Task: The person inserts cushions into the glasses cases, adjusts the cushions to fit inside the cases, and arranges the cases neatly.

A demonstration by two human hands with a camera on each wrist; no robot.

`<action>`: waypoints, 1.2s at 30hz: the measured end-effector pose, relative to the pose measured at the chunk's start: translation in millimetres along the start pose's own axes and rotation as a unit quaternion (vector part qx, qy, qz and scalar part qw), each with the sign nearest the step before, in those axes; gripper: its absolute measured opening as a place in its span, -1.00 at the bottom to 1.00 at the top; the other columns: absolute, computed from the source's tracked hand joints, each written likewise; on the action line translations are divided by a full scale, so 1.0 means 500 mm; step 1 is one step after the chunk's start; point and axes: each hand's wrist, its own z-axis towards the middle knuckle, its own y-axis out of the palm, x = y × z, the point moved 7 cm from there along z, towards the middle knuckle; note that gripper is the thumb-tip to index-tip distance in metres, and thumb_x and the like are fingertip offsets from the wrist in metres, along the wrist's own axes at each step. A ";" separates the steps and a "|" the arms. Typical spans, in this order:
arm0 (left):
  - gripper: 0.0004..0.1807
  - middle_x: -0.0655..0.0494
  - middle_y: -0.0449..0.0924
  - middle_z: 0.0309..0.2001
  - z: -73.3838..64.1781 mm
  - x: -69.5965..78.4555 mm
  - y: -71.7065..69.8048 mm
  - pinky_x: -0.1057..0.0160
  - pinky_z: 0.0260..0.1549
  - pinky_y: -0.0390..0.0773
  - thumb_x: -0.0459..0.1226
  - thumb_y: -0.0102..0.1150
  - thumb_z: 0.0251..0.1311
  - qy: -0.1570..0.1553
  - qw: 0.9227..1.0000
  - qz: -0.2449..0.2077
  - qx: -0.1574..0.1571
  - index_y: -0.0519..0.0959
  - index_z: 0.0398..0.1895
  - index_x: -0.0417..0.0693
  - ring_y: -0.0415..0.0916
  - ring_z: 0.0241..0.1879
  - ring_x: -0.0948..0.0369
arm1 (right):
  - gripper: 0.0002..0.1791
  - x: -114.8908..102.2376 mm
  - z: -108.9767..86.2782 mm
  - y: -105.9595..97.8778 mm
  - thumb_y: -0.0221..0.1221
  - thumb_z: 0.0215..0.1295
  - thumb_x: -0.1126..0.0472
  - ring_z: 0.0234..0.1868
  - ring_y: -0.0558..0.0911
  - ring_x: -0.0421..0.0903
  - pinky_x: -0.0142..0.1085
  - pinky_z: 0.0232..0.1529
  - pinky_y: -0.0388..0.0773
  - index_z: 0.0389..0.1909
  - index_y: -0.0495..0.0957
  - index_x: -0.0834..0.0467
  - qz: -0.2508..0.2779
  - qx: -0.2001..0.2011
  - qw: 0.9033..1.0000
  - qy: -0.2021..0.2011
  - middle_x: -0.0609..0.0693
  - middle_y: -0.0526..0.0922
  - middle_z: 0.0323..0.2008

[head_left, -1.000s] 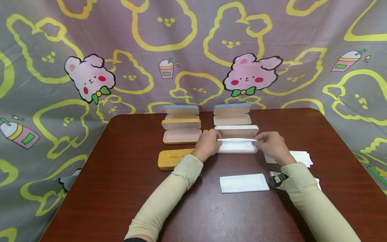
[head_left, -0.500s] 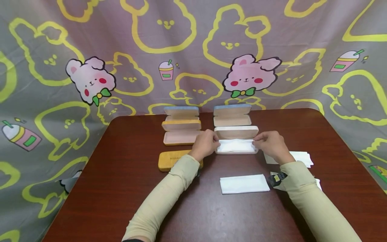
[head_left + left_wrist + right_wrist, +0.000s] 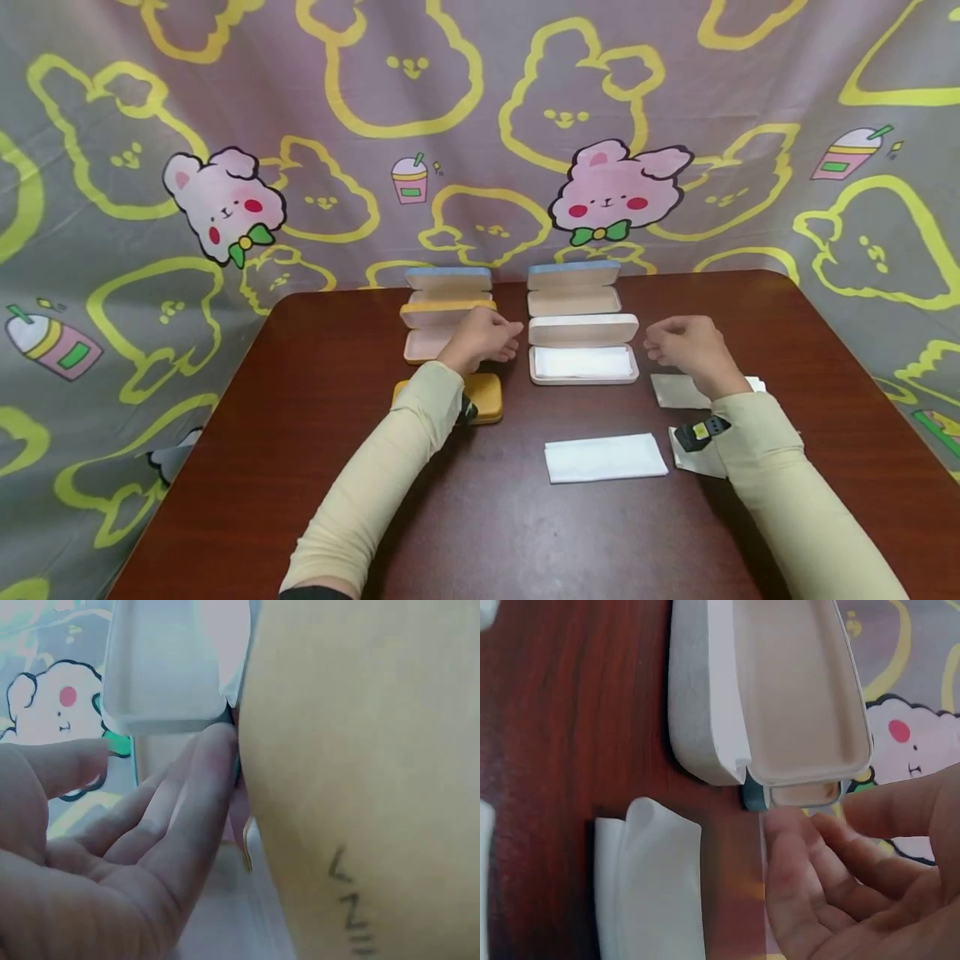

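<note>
A white glasses case [image 3: 583, 330] stands open on the table, a folded white cloth [image 3: 583, 362] lying flat in its lower half. My left hand [image 3: 480, 337] hovers just left of that case, over the open yellow glasses case [image 3: 422, 347], with nothing held. On the other side my right hand [image 3: 693, 350] hangs off the white case's right end, also holding nothing. Both wrist views show loosely bent fingers with the thumb apart from them. A closed yellow glasses case [image 3: 487, 398] lies partly hidden under my left forearm.
Two open blue glasses cases [image 3: 448, 279] [image 3: 573, 275] stand at the back edge by the patterned curtain [image 3: 480, 100]. A folded white cloth [image 3: 606, 458] lies in front. More folded cloths [image 3: 675, 390] [image 3: 693, 458] lie partly under my right arm.
Both hands have let go of the white cloth, which now lies flat in the white case. The left hand has moved left, the right hand slightly right.
</note>
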 end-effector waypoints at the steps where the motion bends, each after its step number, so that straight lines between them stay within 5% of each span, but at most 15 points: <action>1: -0.52 -0.37 0.65 -0.16 0.004 -0.005 0.001 -0.01 -0.17 0.67 -0.14 0.14 0.46 -0.013 1.000 -0.019 -0.007 0.58 -0.02 -0.54 0.68 -0.22 -0.15 | -0.50 0.001 0.004 0.002 0.04 0.54 0.07 -0.13 0.70 0.13 -0.09 -0.12 0.67 0.14 0.49 0.47 0.011 -0.012 1.000 0.012 0.37 0.63 -0.03; 6: -0.15 -0.37 0.65 -0.20 0.012 -0.017 0.013 -0.03 -0.19 0.67 0.21 -0.02 0.43 -0.061 0.997 -0.034 -0.040 0.54 -0.01 -0.58 0.66 -0.38 -0.07 | -0.11 0.011 0.017 0.025 -0.19 0.55 -0.28 -0.15 0.71 0.11 -0.10 -0.09 0.66 0.20 0.38 0.57 0.043 -0.074 0.995 0.053 0.42 0.60 -0.02; 13: -0.08 -0.36 0.66 -0.33 0.019 -0.017 0.040 -0.03 -0.28 0.69 0.29 -0.04 0.38 -0.081 0.993 -0.002 -0.081 0.58 -0.12 -0.59 0.69 -0.46 -0.08 | 0.11 0.013 0.026 0.042 -0.21 0.39 -0.51 -0.31 0.69 0.02 -0.16 -0.21 0.67 0.10 0.45 0.59 0.041 -0.098 0.992 0.066 0.29 0.67 -0.20; 28: -0.14 -0.32 0.68 -0.30 0.034 -0.024 0.048 0.02 -0.22 0.68 0.27 0.06 0.33 -0.108 0.986 -0.016 -0.123 0.60 -0.11 -0.53 0.72 -0.34 -0.06 | -0.11 0.006 0.031 0.044 -0.17 0.51 -0.32 -0.35 0.69 0.02 -0.16 -0.26 0.67 0.01 0.49 0.55 0.045 -0.101 0.991 0.077 0.23 0.67 -0.29; 36: -0.26 -0.30 0.70 -0.28 0.032 -0.029 0.045 0.04 -0.21 0.68 0.15 0.30 0.22 -0.112 0.985 -0.033 -0.129 0.61 -0.12 -0.50 0.72 -0.32 -0.03 | -0.40 0.000 0.023 0.048 -0.10 0.48 0.00 -0.35 0.65 -0.01 -0.16 -0.22 0.65 -0.02 0.48 0.55 0.084 -0.109 0.988 0.074 0.18 0.65 -0.33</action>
